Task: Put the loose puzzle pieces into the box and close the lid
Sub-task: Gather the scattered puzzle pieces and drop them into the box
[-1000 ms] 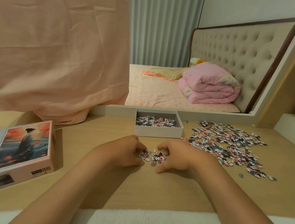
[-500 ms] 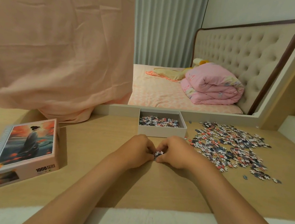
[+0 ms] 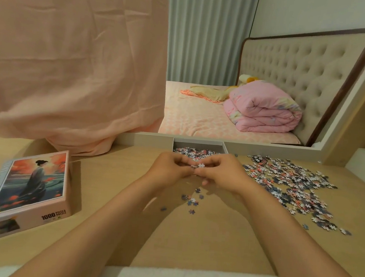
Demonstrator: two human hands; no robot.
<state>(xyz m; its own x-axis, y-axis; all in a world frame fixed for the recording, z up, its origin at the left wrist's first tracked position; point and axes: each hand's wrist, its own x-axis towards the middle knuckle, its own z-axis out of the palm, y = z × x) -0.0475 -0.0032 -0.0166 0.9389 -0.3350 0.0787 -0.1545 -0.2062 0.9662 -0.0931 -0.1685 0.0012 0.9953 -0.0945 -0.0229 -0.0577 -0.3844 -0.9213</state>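
Wooden desk [image 3: 113, 176] carries everything, and both hands meet above its middle. Left hand [image 3: 170, 170] and right hand [image 3: 223, 176] are curled and cupped against each other, fingertips touching, and together they pinch a small clump of puzzle pieces [image 3: 198, 165] held up off the surface. Just beyond the fingers sits the open grey box tray [image 3: 225, 147], partly hidden by the knuckles, with a layer of pieces already lying inside it. Just below the hands, towards the person, a few stray pieces [image 3: 192, 201] lie scattered on the bare wood. Off to the right of the right hand spreads the big heap of loose pieces [image 3: 289, 186], flat and thin, reaching from near the tray's corner towards the desk's right edge. Well to the left of the left hand lies the lid [image 3: 29, 189], picture side up, showing a robed figure against orange trees and marked 1000 pieces. Behind the lid hangs a peach cloth [image 3: 74, 64]; beyond the tray, a folded pink quilt [image 3: 264, 110] rests on a bed against a tufted headboard [image 3: 303, 67]
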